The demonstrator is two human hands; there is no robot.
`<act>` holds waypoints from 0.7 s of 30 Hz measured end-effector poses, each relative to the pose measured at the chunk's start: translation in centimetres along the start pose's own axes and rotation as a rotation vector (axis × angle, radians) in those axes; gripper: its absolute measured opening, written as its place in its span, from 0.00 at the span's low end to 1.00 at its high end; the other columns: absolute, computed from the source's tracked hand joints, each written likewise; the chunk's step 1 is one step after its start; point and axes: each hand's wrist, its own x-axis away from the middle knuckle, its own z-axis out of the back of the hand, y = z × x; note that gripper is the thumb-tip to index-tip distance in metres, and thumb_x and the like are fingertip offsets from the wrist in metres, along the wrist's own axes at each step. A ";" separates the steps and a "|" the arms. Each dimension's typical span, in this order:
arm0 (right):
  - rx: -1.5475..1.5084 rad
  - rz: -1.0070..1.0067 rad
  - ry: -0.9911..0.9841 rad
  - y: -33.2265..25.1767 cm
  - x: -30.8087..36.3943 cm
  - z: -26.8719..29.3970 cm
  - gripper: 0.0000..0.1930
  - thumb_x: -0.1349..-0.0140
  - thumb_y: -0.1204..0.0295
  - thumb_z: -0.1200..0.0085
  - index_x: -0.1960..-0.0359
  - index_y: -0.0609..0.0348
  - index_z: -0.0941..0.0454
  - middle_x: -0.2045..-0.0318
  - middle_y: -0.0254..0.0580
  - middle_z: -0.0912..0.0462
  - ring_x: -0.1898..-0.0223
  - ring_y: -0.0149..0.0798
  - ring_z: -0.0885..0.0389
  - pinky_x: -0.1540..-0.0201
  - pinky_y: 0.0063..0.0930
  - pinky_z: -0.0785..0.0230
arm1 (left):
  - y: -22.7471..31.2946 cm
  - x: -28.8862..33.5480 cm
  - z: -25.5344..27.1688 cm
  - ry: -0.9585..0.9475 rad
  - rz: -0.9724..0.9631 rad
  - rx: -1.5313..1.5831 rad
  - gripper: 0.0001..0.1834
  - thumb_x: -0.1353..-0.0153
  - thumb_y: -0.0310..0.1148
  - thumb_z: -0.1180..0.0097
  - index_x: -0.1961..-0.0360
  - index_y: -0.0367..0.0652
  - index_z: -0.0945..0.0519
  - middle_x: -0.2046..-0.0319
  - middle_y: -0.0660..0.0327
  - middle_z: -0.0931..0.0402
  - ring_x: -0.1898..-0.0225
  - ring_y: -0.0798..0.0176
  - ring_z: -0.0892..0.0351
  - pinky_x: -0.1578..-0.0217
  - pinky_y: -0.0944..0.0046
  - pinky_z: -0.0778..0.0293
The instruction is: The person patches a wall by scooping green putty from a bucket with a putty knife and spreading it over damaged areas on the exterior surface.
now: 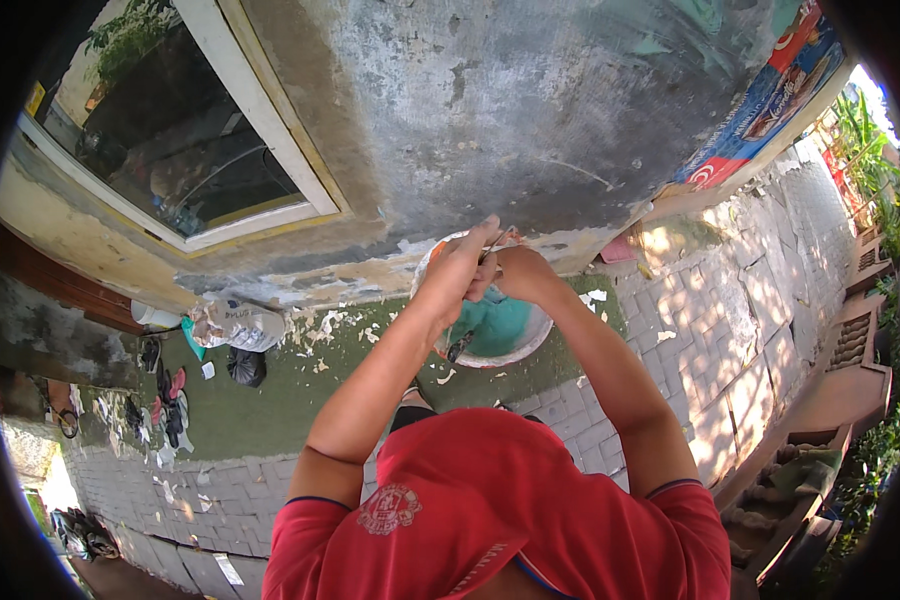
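Both my arms reach forward over a round, pale-rimmed bucket (526, 352) with teal paint (500, 325) in it. My left hand (462, 262) is closed above the bucket's far left side, and a small part of something thin shows at its fingers. Close beside it, my right hand (523, 272) is closed too, its fingers turned toward the left hand. What they hold between them is too small and covered to name. A dark, paint-smeared tool (460, 346) leans at the bucket's left inner side; its kind is unclear.
Ahead rises a patchy grey wall (490, 120) with a white-framed window (260, 120) at left and a printed banner (760, 110) at right. Paint flakes litter a green mat (270, 400). A filled sack (238, 325), a black bag (246, 367) and sandals (170, 400) lie left.
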 end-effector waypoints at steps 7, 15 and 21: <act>-0.312 -0.160 -0.042 -2.4 -1.9 3.6 0.19 0.48 0.60 0.38 0.61 0.62 0.17 0.65 0.58 0.17 0.61 0.54 0.17 0.57 0.42 0.27 | 0.6 -1.5 4.2 0.079 0.021 0.053 0.35 0.33 0.57 0.55 0.42 0.33 0.32 0.84 0.74 0.53 0.85 0.76 0.58 0.83 0.70 0.60; -1.179 -0.346 -0.079 -2.7 -5.3 1.5 0.17 0.39 0.68 0.40 0.52 0.65 0.19 0.60 0.43 0.15 0.61 0.36 0.17 0.58 0.31 0.24 | 2.6 -2.2 10.9 0.139 -0.010 0.185 0.19 0.33 0.53 0.53 0.62 0.48 0.26 0.88 0.73 0.50 0.88 0.74 0.55 0.84 0.68 0.59; -1.585 -0.398 -0.063 -3.3 -5.3 -2.0 0.17 0.36 0.71 0.42 0.49 0.68 0.24 0.55 0.42 0.18 0.55 0.36 0.18 0.52 0.31 0.24 | 2.5 -2.2 14.9 0.192 0.001 0.238 0.19 0.33 0.50 0.53 0.56 0.45 0.26 0.87 0.72 0.50 0.87 0.74 0.55 0.85 0.69 0.58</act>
